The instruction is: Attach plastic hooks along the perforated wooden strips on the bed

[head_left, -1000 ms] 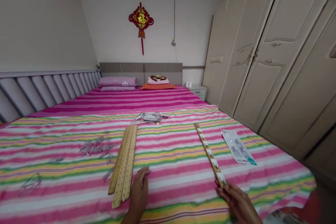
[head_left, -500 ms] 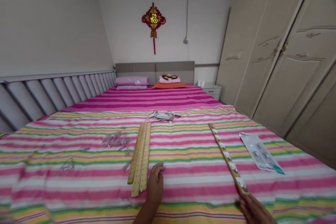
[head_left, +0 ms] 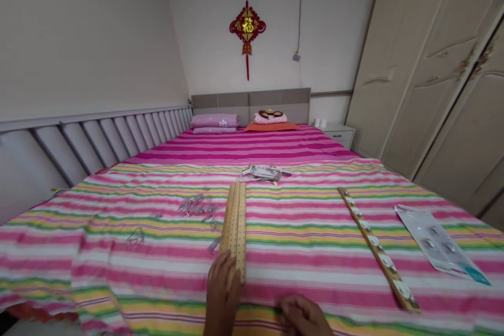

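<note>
Small clear pieces (head_left: 199, 206) lie left of the perforated wooden strips (head_left: 236, 220) on the striped cloth (head_left: 291, 252); a plastic packet (head_left: 260, 172) lies beyond. At the right are a strip with white pieces (head_left: 376, 244) and a blister pack (head_left: 439, 244). The left hand (head_left: 222, 286) lies over the wooden strips' near part; I cannot tell if it grasps. The right hand (head_left: 305, 316) is curled, its grip unclear.

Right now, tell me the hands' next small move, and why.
Probably curl the left hand around one of the flat, tan, perforated wooden strips: that hand lies over their near ends, while the right hand is apart from them.
</note>
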A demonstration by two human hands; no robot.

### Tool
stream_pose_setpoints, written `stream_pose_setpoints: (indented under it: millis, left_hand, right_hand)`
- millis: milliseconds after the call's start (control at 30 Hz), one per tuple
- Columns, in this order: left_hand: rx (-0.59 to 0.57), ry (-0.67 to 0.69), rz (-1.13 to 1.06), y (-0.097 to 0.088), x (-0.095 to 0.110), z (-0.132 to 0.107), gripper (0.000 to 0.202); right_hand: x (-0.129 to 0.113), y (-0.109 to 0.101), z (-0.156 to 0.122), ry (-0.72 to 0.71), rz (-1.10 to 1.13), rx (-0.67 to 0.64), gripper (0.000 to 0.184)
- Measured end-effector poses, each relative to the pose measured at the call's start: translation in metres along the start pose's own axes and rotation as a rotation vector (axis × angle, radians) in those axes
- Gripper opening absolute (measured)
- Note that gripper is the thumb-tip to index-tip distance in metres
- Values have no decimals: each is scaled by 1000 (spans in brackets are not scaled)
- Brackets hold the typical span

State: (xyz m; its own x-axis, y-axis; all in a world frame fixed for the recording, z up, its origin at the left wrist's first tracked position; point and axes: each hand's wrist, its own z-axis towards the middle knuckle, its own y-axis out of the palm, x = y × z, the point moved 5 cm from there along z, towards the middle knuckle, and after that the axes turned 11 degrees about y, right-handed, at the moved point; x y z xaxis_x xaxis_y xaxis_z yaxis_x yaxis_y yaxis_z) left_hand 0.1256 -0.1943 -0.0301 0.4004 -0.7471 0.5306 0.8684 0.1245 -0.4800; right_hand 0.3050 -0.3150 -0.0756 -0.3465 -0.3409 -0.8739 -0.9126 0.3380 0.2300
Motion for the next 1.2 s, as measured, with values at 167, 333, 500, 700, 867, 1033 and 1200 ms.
stream_pose_setpoints:
  millis: [167, 333, 500, 700, 867, 1033, 1200]
  left_hand:
    - [-96, 61, 231, 0, -29, -12, 39]
    - [-330, -60, 331, 11, -33, -22, 44]
    - [-390, -116, 349, 14, -32, -23, 46]
    - [-369, -123, 352, 14, -31, -24, 44]
    - [-335, -111, 348, 14, -29, -26, 43]
    - [-275, -128, 310, 17, -30, -27, 42]
    - [-123, -104, 135, 0, -32, -15, 35]
  right_hand:
    - [1, 62, 42, 126, -14, -66, 55]
    - [-1, 89, 62, 137, 75, -22, 50]
    - [-9, 91, 64, 98, 170, -84, 45]
    - [-5, 65, 46, 55, 267, -40, 42]
    - [3, 38, 28, 41, 257, -43, 42]
    - [3, 14, 20, 29, 253, -17, 42]
    - [6, 9, 20, 70, 275, -22, 41]
